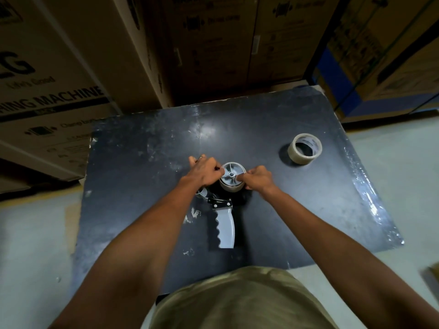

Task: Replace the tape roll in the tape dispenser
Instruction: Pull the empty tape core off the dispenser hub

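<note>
A hand-held tape dispenser (pixel 224 224) lies flat on a dark table (pixel 147 167), its grey wavy handle pointing toward me. A thin, pale tape roll (pixel 231 187) sits on the dispenser's grey spoked wheel (pixel 232 172). My left hand (pixel 205 173) grips the roll's left edge with closed fingers. My right hand (pixel 257 178) pinches its right edge. A second tape roll (pixel 304 149), cream-coloured, stands alone at the table's right rear.
Large cardboard boxes (pixel 59 74) are stacked behind and to the left of the table, close to its far edge. More boxes on a blue rack (pixel 351 98) stand at the right. Pale floor (pixel 392 143) surrounds the table.
</note>
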The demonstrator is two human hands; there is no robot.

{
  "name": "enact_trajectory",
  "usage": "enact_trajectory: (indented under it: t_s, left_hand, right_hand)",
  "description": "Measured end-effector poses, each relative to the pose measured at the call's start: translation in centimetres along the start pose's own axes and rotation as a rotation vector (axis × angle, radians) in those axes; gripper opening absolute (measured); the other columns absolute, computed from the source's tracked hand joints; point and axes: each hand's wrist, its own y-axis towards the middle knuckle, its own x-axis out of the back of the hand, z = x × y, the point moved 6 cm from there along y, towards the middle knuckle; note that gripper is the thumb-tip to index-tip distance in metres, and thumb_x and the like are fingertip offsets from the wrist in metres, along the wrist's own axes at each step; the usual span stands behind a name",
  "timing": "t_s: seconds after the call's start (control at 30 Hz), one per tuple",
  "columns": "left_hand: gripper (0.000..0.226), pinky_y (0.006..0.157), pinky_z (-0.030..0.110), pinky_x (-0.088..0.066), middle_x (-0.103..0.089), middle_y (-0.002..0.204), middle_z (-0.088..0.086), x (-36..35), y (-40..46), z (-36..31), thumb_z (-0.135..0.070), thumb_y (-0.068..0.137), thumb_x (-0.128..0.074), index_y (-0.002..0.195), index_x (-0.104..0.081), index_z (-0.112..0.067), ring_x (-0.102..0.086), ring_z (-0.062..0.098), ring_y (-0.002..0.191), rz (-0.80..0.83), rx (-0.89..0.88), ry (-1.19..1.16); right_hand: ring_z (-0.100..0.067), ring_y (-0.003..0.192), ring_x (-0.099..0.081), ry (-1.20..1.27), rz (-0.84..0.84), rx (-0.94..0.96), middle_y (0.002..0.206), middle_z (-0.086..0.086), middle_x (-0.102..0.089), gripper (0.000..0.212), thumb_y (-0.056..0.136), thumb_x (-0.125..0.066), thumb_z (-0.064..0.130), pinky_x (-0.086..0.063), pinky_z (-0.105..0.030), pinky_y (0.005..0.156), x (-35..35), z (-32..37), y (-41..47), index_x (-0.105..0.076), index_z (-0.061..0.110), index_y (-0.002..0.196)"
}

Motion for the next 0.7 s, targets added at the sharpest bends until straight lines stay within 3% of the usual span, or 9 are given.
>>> enact_trajectory:
  t_s: [0.07, 0.17, 0.27, 0.37, 0.43, 0.6, 0.7]
  left_hand:
    - [0.039, 0.081, 0.041, -0.023, -0.046, 0.06, -0.002, -0.1, 0.1, 0.1, -0.035, 0.09, -0.052, 0.053, -0.053, -0.025, -0.056, 0.028, 0.1, -0.042, 0.041, -0.071]
    - [0.038, 0.086, 0.042, -0.029, -0.049, 0.053, 0.003, -0.5, 0.1, 0.2, -0.032, 0.085, -0.058, 0.048, -0.057, -0.022, -0.06, 0.029, 0.089, -0.119, 0.11, -0.174]
    - [0.025, 0.093, 0.042, -0.031, -0.066, 0.063, 0.001, -0.9, 0.2, 0.4, -0.036, 0.079, -0.06, 0.067, -0.077, -0.021, -0.06, 0.026, 0.097, -0.211, 0.133, -0.229]
    - [0.035, 0.096, 0.041, -0.031, -0.078, 0.084, -0.001, -1.3, 0.3, 0.7, -0.039, 0.069, -0.054, 0.081, -0.081, -0.023, -0.06, 0.022, 0.106, -0.264, 0.146, -0.302]
    - [0.04, 0.096, 0.04, -0.031, -0.078, 0.087, -0.001, -1.2, 0.2, 0.9, -0.041, 0.065, -0.052, 0.084, -0.082, -0.024, -0.06, 0.02, 0.108, -0.306, 0.161, -0.327]
    - [0.022, 0.098, 0.037, -0.036, -0.078, 0.093, 0.0, -0.8, 0.0, 1.0, -0.033, 0.072, -0.068, 0.086, -0.082, -0.023, -0.06, 0.021, 0.106, -0.343, 0.16, -0.364]
    - [0.018, 0.098, 0.037, -0.042, -0.078, 0.092, -0.001, -0.5, -0.3, 0.9, -0.029, 0.071, -0.07, 0.084, -0.082, -0.023, -0.062, 0.021, 0.103, -0.366, 0.157, -0.395]
  right_hand:
    - [-0.027, 0.074, -0.073, -0.005, 0.005, -0.007, 0.065, -0.006, -0.065, 0.036, 0.063, -0.083, 0.03, -0.063, -0.049, 0.078, -0.1, 0.2, 0.1, -0.074, -0.003, 0.075]
    - [-0.025, 0.067, -0.067, -0.016, -0.015, -0.018, 0.063, -0.007, -0.062, 0.034, 0.063, -0.08, 0.028, -0.062, -0.043, 0.075, 0.0, 0.6, -0.2, -0.072, -0.003, 0.073]
    - [-0.023, 0.065, -0.062, -0.011, -0.046, -0.028, 0.063, -0.007, -0.061, 0.034, 0.066, -0.08, 0.028, -0.059, -0.039, 0.07, 0.2, 0.7, -0.7, -0.073, -0.004, 0.074]
    - [-0.023, 0.066, -0.061, 0.01, -0.074, -0.031, 0.062, -0.008, -0.061, 0.037, 0.067, -0.08, 0.028, -0.055, -0.036, 0.067, 0.4, 0.9, -1.0, -0.072, -0.007, 0.074]
    - [-0.022, 0.066, -0.057, 0.01, -0.078, -0.026, 0.061, -0.008, -0.058, 0.035, 0.068, -0.08, 0.028, -0.048, -0.032, 0.063, 0.5, 1.1, -1.1, -0.072, -0.006, 0.072]
    - [-0.022, 0.067, -0.055, -0.019, -0.076, -0.01, 0.061, -0.007, -0.056, 0.033, 0.07, -0.078, 0.027, -0.044, -0.03, 0.061, 0.7, 1.4, -1.0, -0.071, -0.005, 0.071]
    - [-0.022, 0.065, -0.05, -0.052, -0.075, 0.012, 0.055, -0.002, -0.048, 0.029, 0.073, -0.077, 0.025, -0.038, -0.031, 0.056, 0.8, 1.8, -1.1, -0.06, 0.004, 0.059]
